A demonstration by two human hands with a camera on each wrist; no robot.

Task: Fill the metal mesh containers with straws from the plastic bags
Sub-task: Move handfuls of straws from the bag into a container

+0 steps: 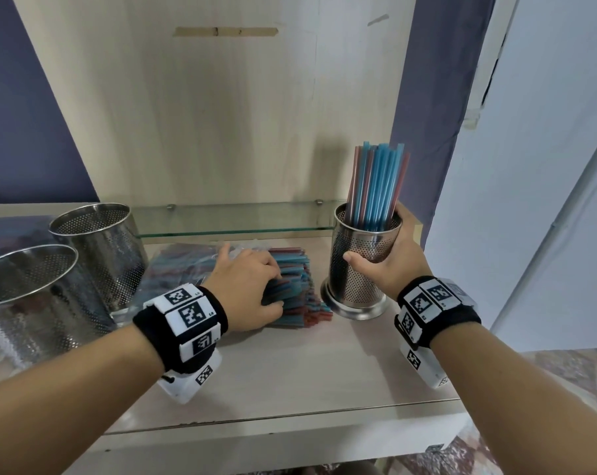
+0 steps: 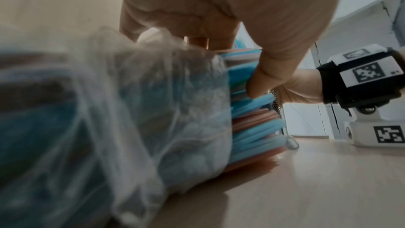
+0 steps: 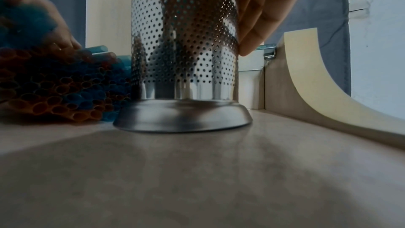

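A narrow perforated metal container [image 1: 362, 269] stands upright on the pale wooden shelf, with blue and red straws [image 1: 377, 183] sticking out of its top. My right hand [image 1: 393, 258] grips its side, thumb in front, fingers behind [image 3: 258, 23]; its base [image 3: 181, 119] rests on the shelf. To its left lies a pile of blue and red straws [image 1: 297, 286] half inside a clear plastic bag [image 2: 153, 110]. My left hand [image 1: 252, 286] reaches over the pile; its thumb [image 2: 260, 82] and fingers pinch a bunch of straws.
Two wider empty perforated metal containers [image 1: 98, 248] [image 1: 26, 303] stand at the left. A glass ledge [image 1: 228, 217] runs along the back panel. A raised side wall [image 3: 306, 79] borders the shelf on the right. The shelf's front edge [image 1: 283, 419] lies near me.
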